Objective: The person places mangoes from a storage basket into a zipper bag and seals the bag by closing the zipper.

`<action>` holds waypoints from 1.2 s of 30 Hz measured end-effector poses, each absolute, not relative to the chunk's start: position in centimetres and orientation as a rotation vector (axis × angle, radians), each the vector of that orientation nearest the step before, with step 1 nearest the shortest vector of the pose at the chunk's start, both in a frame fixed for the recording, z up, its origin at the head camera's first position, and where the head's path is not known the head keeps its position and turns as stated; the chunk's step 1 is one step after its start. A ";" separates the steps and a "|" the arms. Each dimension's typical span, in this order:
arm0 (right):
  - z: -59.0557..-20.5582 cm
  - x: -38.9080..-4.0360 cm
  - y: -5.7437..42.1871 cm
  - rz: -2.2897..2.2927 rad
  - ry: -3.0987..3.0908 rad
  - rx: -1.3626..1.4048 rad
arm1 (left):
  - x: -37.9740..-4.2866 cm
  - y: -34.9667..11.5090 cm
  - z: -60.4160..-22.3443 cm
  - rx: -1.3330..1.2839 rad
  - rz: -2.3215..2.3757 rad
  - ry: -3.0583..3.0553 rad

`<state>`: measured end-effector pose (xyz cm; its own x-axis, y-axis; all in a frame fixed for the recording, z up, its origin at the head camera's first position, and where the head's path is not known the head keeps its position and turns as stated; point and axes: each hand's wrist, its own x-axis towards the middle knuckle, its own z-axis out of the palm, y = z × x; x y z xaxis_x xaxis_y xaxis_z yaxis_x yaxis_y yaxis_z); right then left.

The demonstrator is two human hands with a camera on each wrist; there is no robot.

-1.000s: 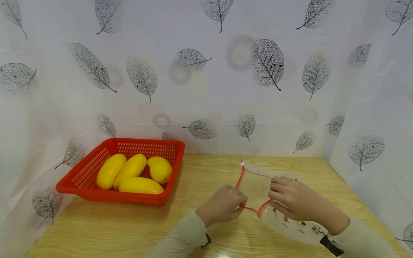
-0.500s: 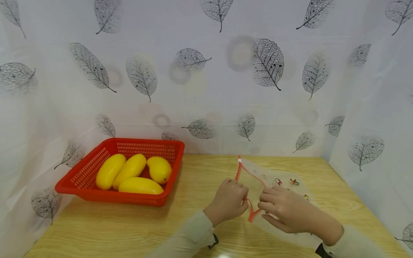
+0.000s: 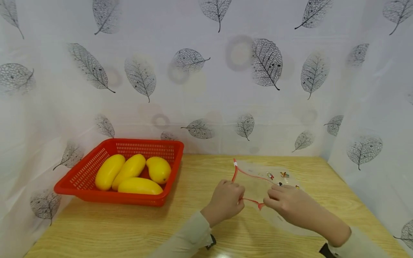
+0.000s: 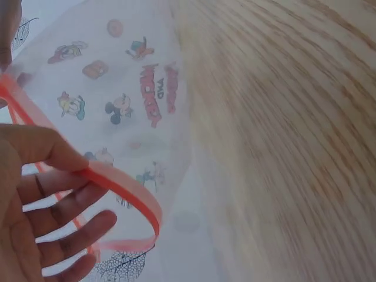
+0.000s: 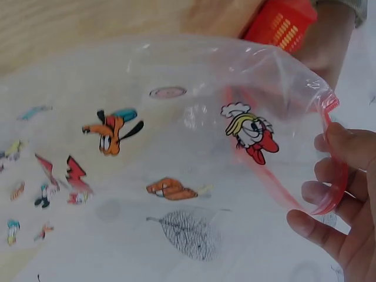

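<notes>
A clear zip bag (image 3: 274, 216) with a red-edged mouth and cartoon prints is held above the table by both hands, its mouth spread apart and facing left. My left hand (image 3: 226, 200) pinches the near-left part of the red rim (image 4: 126, 191) between thumb and forefinger, the other fingers lying inside the mouth. On the opposite side, my right hand (image 3: 288, 204) pinches the rim between thumb and fingers, as the right wrist view shows. A white slider sits at the rim's far corner. Nothing shows inside the bag.
Left on the wooden table (image 3: 129, 229) stands a red plastic basket (image 3: 119, 199) with several yellow mangoes (image 3: 140, 185) in it. A white leaf-patterned curtain (image 3: 219, 96) hangs behind the table and along both sides.
The bag's mouth narrowed half a second ago as the right hand came left, and is now wider again. Both hands keep their grip on the rim. The basket stays put.
</notes>
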<state>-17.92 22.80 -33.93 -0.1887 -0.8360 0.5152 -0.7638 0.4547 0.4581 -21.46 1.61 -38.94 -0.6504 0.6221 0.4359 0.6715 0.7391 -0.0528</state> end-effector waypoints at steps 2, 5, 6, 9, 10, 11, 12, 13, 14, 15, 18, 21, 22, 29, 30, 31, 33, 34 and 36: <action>-33.5 -18.1 23.3 -0.116 -1.986 1.318 | -21.5 1.3 -39.0 -1.052 -0.152 -2.508; -33.0 -18.4 23.9 -0.102 -1.987 1.307 | -21.7 0.7 -39.2 -1.161 -0.128 -2.506; -32.8 -18.5 24.1 -0.098 -1.985 1.307 | -21.8 0.6 -39.2 -1.192 -0.120 -2.506; -32.4 -18.6 24.6 -0.092 -1.974 1.326 | -22.0 0.0 -39.3 -1.265 -0.092 -2.514; -32.2 -18.6 24.7 -0.087 -1.972 1.332 | -22.0 -0.1 -39.4 -1.285 -0.091 -2.520; -32.1 -18.6 24.7 -0.077 -1.973 1.338 | -22.1 -0.3 -39.4 -1.302 -0.099 -2.529; -32.0 -18.6 24.7 -0.070 -1.975 1.345 | -22.1 -0.4 -39.4 -1.320 -0.105 -2.535; -32.0 -18.6 24.8 -0.059 -1.976 1.354 | -22.2 -0.5 -39.5 -1.336 -0.111 -2.537; -31.9 -18.6 24.7 -0.051 -1.979 1.355 | -22.2 -0.6 -39.5 -1.352 -0.117 -2.534; -31.9 -18.6 24.7 -0.038 -1.973 1.362 | -22.3 -0.6 -39.5 -1.369 -0.131 -2.531; -32.0 -18.6 24.5 -0.021 -1.968 1.373 | -22.4 -0.7 -39.6 -1.423 -0.175 -2.512; -32.1 -18.6 24.4 -0.021 -1.981 1.373 | -22.3 -0.6 -39.6 -1.471 -0.217 -2.503; -32.1 -18.5 24.4 -0.026 -1.994 1.371 | -22.3 -0.5 -39.5 -1.481 -0.225 -2.502; -32.4 -18.5 24.5 -0.024 -2.023 1.386 | -22.1 0.0 -39.2 -1.494 -0.192 -2.472; -32.4 -18.6 24.5 -0.024 -2.018 1.388 | -22.0 0.1 -39.2 -1.496 -0.187 -2.471; -32.4 -18.6 24.5 -0.019 -2.013 1.389 | -22.0 0.1 -39.1 -1.497 -0.180 -2.468; -32.5 -18.7 24.5 -0.005 -2.001 1.397 | -21.8 0.3 -39.0 -1.493 -0.160 -2.463; -32.5 -18.8 24.6 0.000 -2.001 1.397 | -21.8 0.3 -39.0 -1.489 -0.156 -2.463; -32.6 -18.9 24.6 0.004 -2.001 1.399 | -21.7 0.4 -38.9 -1.465 -0.152 -2.472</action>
